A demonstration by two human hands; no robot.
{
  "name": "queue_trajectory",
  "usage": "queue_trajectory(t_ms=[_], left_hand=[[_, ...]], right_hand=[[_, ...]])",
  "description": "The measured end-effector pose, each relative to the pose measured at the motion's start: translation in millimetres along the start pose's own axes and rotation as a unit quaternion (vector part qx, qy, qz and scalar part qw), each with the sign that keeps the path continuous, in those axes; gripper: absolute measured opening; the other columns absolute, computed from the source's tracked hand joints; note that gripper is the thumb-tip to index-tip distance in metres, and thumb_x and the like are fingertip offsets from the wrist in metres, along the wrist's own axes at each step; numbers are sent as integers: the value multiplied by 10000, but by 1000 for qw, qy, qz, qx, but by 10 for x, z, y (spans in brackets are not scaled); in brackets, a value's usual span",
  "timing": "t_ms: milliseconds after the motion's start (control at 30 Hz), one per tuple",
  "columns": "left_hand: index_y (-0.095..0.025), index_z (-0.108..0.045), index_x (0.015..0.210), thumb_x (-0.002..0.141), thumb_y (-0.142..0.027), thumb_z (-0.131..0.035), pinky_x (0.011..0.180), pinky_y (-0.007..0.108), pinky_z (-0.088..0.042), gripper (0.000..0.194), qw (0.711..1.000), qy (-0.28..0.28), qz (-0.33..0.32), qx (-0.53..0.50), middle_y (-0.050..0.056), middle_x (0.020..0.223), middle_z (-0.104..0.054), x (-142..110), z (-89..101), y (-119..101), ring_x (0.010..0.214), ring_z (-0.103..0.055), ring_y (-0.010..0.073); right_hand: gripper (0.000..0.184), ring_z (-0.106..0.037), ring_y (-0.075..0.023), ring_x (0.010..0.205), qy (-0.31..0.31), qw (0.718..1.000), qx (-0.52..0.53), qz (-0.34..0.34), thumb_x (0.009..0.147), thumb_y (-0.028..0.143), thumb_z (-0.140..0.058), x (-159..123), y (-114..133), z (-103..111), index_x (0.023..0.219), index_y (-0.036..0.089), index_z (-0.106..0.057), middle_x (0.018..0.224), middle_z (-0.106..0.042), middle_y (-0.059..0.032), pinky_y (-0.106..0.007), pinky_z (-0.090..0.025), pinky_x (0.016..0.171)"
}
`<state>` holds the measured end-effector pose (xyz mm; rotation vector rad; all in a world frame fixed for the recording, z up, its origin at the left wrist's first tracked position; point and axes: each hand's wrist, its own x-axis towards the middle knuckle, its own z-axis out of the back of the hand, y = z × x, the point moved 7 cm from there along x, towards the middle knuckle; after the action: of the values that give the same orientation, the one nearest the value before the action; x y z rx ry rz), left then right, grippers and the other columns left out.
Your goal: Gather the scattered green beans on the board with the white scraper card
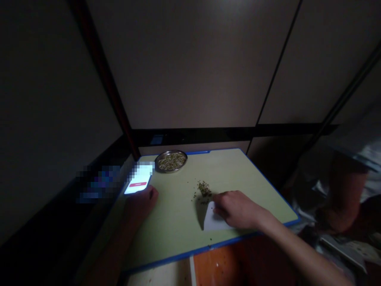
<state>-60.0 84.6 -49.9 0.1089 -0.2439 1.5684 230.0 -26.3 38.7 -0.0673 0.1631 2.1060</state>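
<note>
My right hand (pixel 233 207) is closed on a white card (pixel 213 219), its edge tilted against the pale green tabletop (pixel 175 214). Just beyond my knuckles lies a small heap of greenish-brown seeds or beans (pixel 204 188), with loose ones scattered around it. A round metal tray (pixel 171 170) farther back holds a spread layer of similar seeds. My left hand (pixel 144 202) is curled closed at the table's left side, right below a phone (pixel 139 178) with a lit screen. Whether its fingers grip the phone or something else is hidden.
Blue trim (pixel 178 256) runs along the table's edge. Below the front edge is an orange surface (pixel 217 264) with a few specks on it. Another person's arm (pixel 347 194) is at the right, blurred. Dark panelled walls (pixel 193 67) stand behind the table.
</note>
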Motion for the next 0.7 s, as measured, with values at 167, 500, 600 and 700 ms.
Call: queue_trajectory(t_ms=[167,500,600,700], left_hand=[[-207,-626,810,892,-414,-302,525,252,-261,393,1000,-6,-6,22,36,679,-645,1,-11,2,574,-546,154],[-198,-630,825,902,-397,-294,531,251,-277,398,999,1,-5,35,36,686,-650,0,-8,-7,589,-564,155],[-197,-632,833,898,-400,-306,540,249,-286,389,1000,4,-7,28,38,710,-663,-5,8,-17,605,-574,154],[-194,-628,823,896,-397,-299,543,251,-287,394,999,-6,-11,29,41,705,-663,-10,30,-30,604,-576,155]], right_hand=[[252,-663,-237,816,6,1000,-4,17,871,325,-427,90,74,-100,962,181,-614,903,-711,-106,-292,-384,636],[256,-639,-221,742,60,994,32,90,861,343,-453,175,137,-185,959,196,-638,873,-709,-86,-304,-397,613],[248,-625,-214,725,47,994,41,93,865,333,-450,131,125,-166,962,194,-632,859,-704,-86,-309,-389,619],[236,-612,-211,720,34,994,48,90,861,320,-457,65,131,-160,965,192,-625,850,-698,-89,-312,-376,624]])
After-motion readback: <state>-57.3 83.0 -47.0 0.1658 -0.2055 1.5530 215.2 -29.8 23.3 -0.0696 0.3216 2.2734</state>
